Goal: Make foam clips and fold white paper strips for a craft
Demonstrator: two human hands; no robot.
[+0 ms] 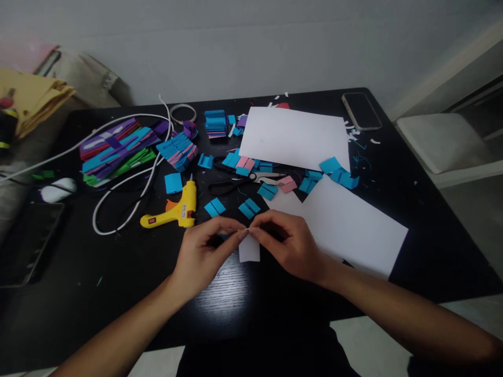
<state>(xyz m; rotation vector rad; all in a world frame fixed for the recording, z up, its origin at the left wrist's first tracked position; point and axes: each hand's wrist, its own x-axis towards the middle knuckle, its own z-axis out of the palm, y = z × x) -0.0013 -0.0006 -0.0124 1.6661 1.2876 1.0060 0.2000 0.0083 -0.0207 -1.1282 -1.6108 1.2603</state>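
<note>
Both hands meet near the front middle of the black table, fingertips almost touching. My left hand (206, 248) pinches a small white paper piece (250, 248) by its upper edge, thumb against forefinger. On the other side of that edge, my right hand (293, 243) pinches the same paper. Its lower part hangs below the fingers; the edge between the fingertips is mostly hidden. Just beyond the hands lie creased blue paper pieces (249, 208). A yellow hot glue gun (181, 207) rests left of my left hand. White sheets (349, 225) lie beside and partly under my right forearm.
Scissors (251, 180) lie among blue and pink paper pieces. Bundled coloured strips (118, 149) and a looped white cable (102, 201) are at the left. Another white sheet (294, 136) lies at the back, near a phone (360, 111). A white mouse (58, 189) sits far left.
</note>
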